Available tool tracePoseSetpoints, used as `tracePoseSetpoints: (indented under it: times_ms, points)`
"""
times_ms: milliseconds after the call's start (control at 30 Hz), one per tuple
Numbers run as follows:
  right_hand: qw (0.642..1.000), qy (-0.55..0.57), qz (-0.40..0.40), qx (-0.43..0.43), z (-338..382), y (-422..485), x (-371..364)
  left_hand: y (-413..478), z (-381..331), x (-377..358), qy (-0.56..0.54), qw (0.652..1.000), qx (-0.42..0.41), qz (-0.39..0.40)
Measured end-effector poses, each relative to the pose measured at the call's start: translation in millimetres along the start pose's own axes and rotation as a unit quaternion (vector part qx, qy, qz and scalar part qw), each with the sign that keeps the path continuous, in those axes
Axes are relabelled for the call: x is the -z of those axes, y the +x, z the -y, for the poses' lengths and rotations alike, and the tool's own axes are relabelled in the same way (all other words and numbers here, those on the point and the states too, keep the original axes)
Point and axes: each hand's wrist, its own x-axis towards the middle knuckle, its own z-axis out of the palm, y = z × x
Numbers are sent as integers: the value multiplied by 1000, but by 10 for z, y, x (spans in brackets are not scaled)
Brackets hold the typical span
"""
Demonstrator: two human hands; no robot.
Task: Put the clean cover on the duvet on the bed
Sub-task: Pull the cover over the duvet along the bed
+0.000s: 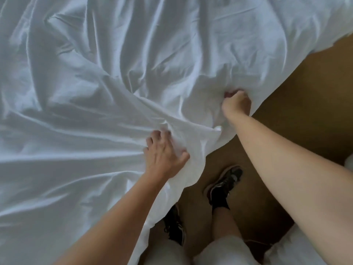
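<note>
A white duvet cover [99, 77] lies crumpled across the bed and fills most of the view, its edge hanging over the bed's near side. My left hand [164, 153] rests on the cover near that edge, fingers spread and pressing into a bunch of folds. Farther right, my right hand [237, 101] is closed in a fist on the cover's edge, pulling the cloth into a ridge. I cannot tell the duvet apart from the cover; all the cloth is white.
Brown floor [298, 104] runs along the bed's right side. My feet in dark shoes [223, 184] stand on it close to the bed. More white cloth [290, 249] lies at the bottom right corner.
</note>
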Motion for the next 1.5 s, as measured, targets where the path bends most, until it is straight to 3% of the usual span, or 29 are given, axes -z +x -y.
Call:
tracePoseSetpoints:
  times_ms: [100,167,300,500,600,700,800,900,1000,1133,1333,1500]
  points:
    - [999,20,-4,46,-52,67,44,424,-401,189,-27,990,-63,-121]
    - [997,25,-29,68,-134,169,150,759,-705,255,-6,988,-65,-140]
    - [984,-1,-116,136,-220,521,474,1337,-1243,272,62,996,-41,-56]
    - [977,-43,22,207,-71,1148,785,1762,-1649,373,2,992,-126,-2]
    - [974,-32,-32,222,-42,1364,992,1883,-1877,432,-2,986,-164,12]
    - [983,-59,-57,164,-56,1596,1144,2079,-2264,423,-2,981,-192,27]
    - [990,-29,29,134,-85,1746,1163,2338,-2616,366,64,969,-223,83]
    - [986,6,56,156,-171,1852,1254,2517,-2824,269,164,950,-242,113]
    - [975,16,49,215,-252,1894,1355,2583,-2904,230,148,941,-290,89]
    - [962,25,-37,268,-263,1991,1454,2634,-3034,313,82,935,-344,17]
    - [970,59,-97,215,-136,2231,1666,3059,-3696,447,94,919,-381,37]
    - [985,153,-70,47,-11,2444,1714,3399,-4218,625,81,876,-472,59]
